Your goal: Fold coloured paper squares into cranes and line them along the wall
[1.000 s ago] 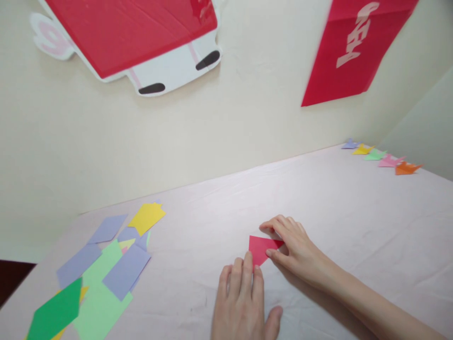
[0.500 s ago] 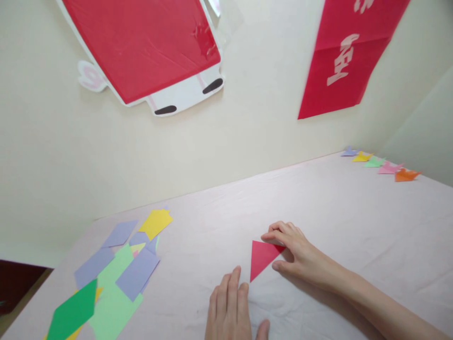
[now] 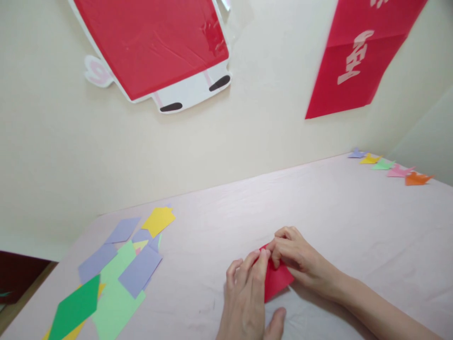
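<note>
Red paper: on table, beneath both hands | left hand: fingers extended, thumb apart, grasping nothing | right hand: fingers curled at paper; cannot tell if pinching | likely light, crisp, easily creased; best held by edges

The left hand is back upward, fingers extended, thumb spread aside — the right hand, curled, has its fingertips just beside the left's, forearm slanting low.
</note>
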The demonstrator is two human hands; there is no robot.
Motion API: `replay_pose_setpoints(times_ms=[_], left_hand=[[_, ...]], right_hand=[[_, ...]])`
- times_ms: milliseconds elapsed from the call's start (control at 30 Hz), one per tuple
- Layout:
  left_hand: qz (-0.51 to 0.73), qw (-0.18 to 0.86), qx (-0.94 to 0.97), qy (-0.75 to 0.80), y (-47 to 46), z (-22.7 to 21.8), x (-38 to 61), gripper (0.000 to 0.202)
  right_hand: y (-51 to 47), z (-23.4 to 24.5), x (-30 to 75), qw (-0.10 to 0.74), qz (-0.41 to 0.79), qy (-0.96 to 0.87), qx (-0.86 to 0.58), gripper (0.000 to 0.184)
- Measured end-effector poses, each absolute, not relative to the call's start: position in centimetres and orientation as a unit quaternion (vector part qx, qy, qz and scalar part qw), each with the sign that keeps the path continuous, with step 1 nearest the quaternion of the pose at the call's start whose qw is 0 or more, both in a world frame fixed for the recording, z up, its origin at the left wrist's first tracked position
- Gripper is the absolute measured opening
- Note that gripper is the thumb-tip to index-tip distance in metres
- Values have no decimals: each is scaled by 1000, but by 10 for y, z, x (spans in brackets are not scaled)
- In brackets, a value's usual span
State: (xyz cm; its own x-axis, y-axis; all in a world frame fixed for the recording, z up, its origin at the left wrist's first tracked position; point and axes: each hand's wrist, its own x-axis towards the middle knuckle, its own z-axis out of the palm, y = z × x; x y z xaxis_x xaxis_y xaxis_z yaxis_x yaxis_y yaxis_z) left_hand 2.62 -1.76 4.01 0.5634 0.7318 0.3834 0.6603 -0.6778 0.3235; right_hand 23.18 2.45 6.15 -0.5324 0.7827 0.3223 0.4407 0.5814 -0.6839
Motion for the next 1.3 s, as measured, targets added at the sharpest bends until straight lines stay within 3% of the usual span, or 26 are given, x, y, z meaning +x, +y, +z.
replay_pose_setpoints(times_ms=[167,300,500,733,1000,1133,1300], left_hand=[[233,14,892,387,-15,41,21,69],[204,-19,895,397,-15,38,23,58],[161,-75,892,415,-25,29,26,61],[174,-75,886,422,-29,23,22,64],[205,-1,879,431,-21,33,21,47],[230,63,849,471,-13,46,28,17],[242,88,827,499,-7,56,31,17]], right_hand=[[30,55,241,293,234,-847,-376,22],[33,57,249,243,137,-880,-383,30],[15,81,235,147,61,-908,-387,31],[15,76,235,129,18,-924,-361,13],[13,76,234,111,105,-883,-444,13],[13,72,229,157,169,-861,-454,25],[21,72,235,172,285,-780,-529,25]])
